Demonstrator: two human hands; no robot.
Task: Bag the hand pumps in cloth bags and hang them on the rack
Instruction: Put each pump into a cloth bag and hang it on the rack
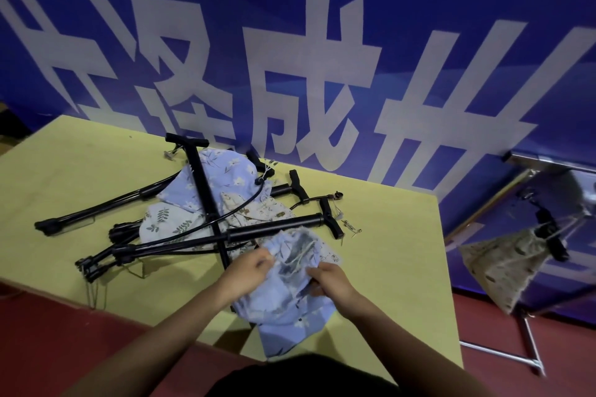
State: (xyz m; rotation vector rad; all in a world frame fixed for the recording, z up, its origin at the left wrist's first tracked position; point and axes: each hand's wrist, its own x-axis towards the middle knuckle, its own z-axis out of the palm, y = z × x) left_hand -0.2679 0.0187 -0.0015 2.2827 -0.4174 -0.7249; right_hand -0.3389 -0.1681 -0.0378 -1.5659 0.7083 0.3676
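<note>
Several black hand pumps (206,190) lie crossed in a heap on the yellow table (80,177), mixed with flowered cloth bags (225,171). At the near edge a light blue flowered bag (290,309) lies over one pump. My left hand (248,271) pinches the bag's mouth on the left. My right hand (329,277) grips the mouth on the right, beside the drawstring. At the right, a beige patterned bag (503,271) with a pump's black handle sticking out hangs on the metal rack (548,167).
A blue banner with large white characters (322,74) stands right behind the table. The rack's metal legs (529,351) rest on the red floor at the right. Small metal hooks (350,226) lie on the table near the pump handles.
</note>
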